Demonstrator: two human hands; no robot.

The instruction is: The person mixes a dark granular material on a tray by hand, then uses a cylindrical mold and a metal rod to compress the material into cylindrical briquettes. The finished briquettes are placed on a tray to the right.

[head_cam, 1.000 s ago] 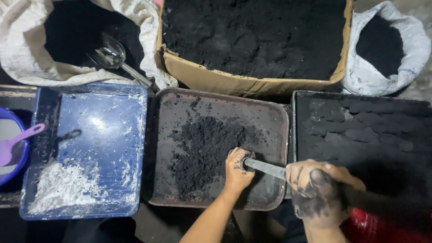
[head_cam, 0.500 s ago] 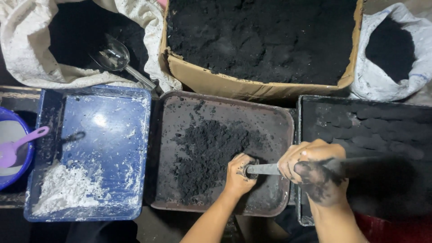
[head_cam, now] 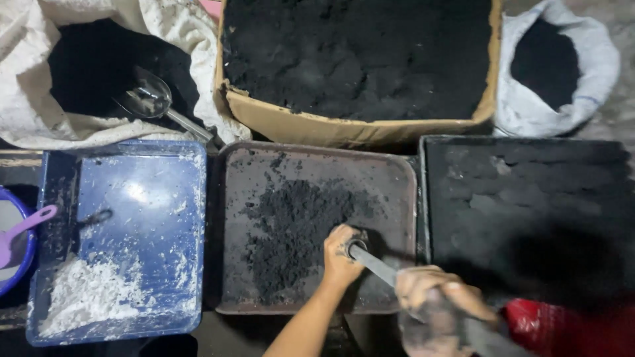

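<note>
Left hand point(head_cam: 340, 259) cups tube point(head_cam: 374, 263) mouth in brown tray point(head_cam: 317, 158); right hand point(head_cam: 436, 297) grip tight around tube; loose black powder point(head_cam: 291, 231) may spill if tilted.

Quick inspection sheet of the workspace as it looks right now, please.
Surface: dim, mostly hidden under trays.
Job's things: brown tray with dark powder pile; grey rod.
Clutter: blue tray with white powder; metal scoop in white sack; cardboard box; black tray.
Hands: left hand cupped at the rod's tip; right hand gripping the rod.
Cables: nothing seen.
Surroundings: second white sack, purple bowl.
</note>
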